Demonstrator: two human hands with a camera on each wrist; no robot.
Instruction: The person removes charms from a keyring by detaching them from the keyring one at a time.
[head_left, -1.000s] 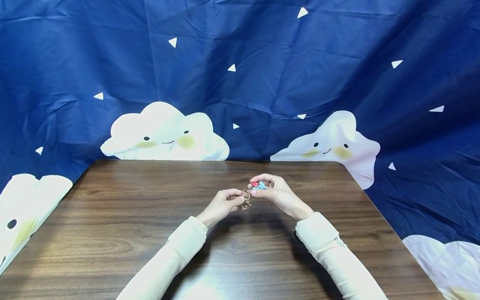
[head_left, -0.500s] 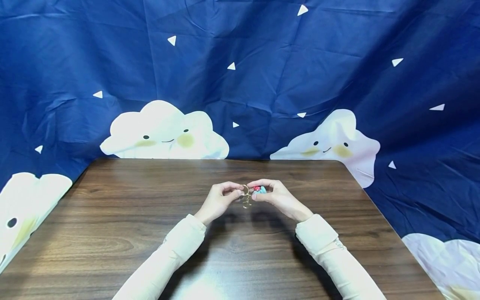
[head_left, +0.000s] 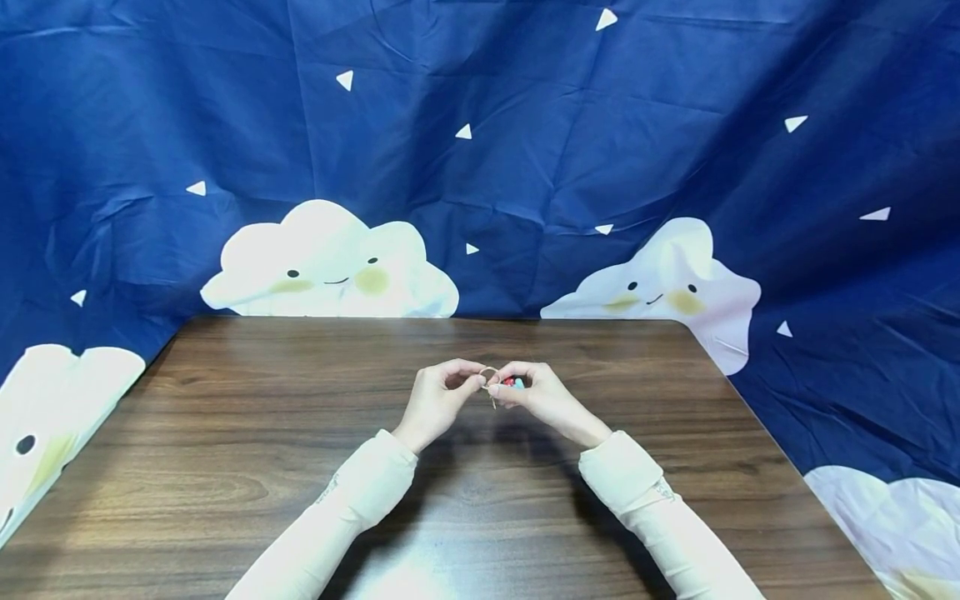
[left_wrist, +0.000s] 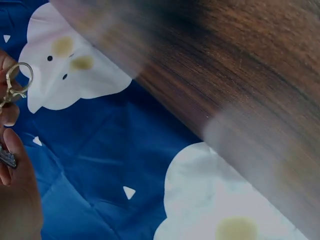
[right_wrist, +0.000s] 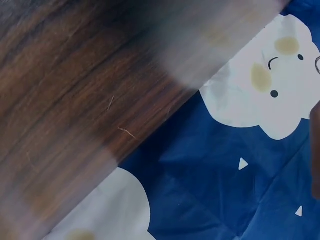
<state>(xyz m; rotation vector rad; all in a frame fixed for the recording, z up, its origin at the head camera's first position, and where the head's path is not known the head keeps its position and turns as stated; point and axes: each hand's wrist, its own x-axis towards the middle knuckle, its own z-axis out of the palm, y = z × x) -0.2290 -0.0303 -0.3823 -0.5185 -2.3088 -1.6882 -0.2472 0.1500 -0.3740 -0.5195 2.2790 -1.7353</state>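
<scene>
Above the table, my two hands meet fingertip to fingertip around a gold keyring [head_left: 488, 369]. My left hand [head_left: 435, 400] holds a small silver piece with a notched edge [left_wrist: 7, 158], like a key, between thumb and fingers. My right hand [head_left: 545, 398] pinches at the ring's right side. A small red and light blue charm [head_left: 518, 383] shows between its fingers, mostly covered. From the ring a short gold part hangs down. In the left wrist view the ring and its gold clasp [left_wrist: 19, 93] appear at the left edge; the right wrist view catches only a sliver of hand.
Beneath the hands spreads a brown wood-grain table [head_left: 262, 467]. Behind it hangs a blue cloth [head_left: 510, 167] printed with smiling white clouds and small triangles. Cream sleeves [head_left: 352, 508] cover both forearms.
The left hand has shifted its hold and risen slightly. My right hand has moved left, its fingertips now at the ring, and the charm is more hidden. Less gold metal shows below.
</scene>
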